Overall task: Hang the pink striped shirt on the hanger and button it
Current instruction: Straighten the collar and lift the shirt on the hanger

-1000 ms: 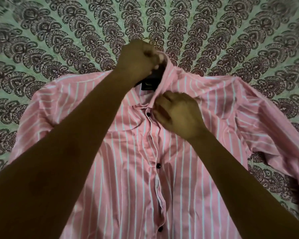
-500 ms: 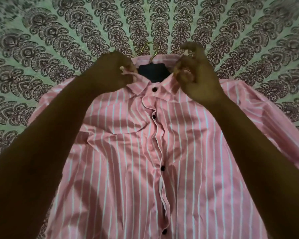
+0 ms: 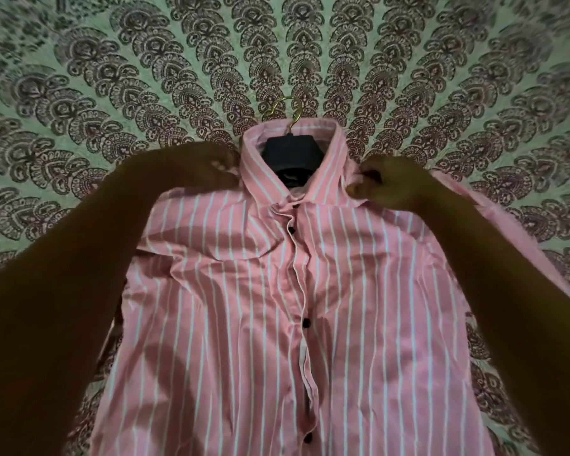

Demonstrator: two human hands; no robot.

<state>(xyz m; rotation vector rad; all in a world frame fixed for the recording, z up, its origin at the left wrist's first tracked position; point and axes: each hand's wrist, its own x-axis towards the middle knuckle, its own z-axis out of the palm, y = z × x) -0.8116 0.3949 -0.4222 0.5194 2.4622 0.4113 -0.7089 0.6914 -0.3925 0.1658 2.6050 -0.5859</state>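
Observation:
The pink striped shirt (image 3: 359, 291) lies face up on a patterned cloth, its front closed by several dark buttons down the placket. A dark hanger (image 3: 292, 153) fills the collar opening, and its gold hook (image 3: 288, 108) sticks out above the collar. My left hand (image 3: 216, 169) pinches the shirt's shoulder just left of the collar. On the other side, my right hand (image 3: 387, 182) grips the shoulder fabric right of the collar. Both forearms reach across the shirt's sides and hide parts of the sleeves.
A green cloth with a dark paisley mandala print (image 3: 145, 77) covers the whole surface under and around the shirt. The shirt's right sleeve (image 3: 547, 245) spreads out toward the right edge.
Both hands have left the collar tips and moved outward to the shoulders. The collar now lies folded down and flat around the hanger.

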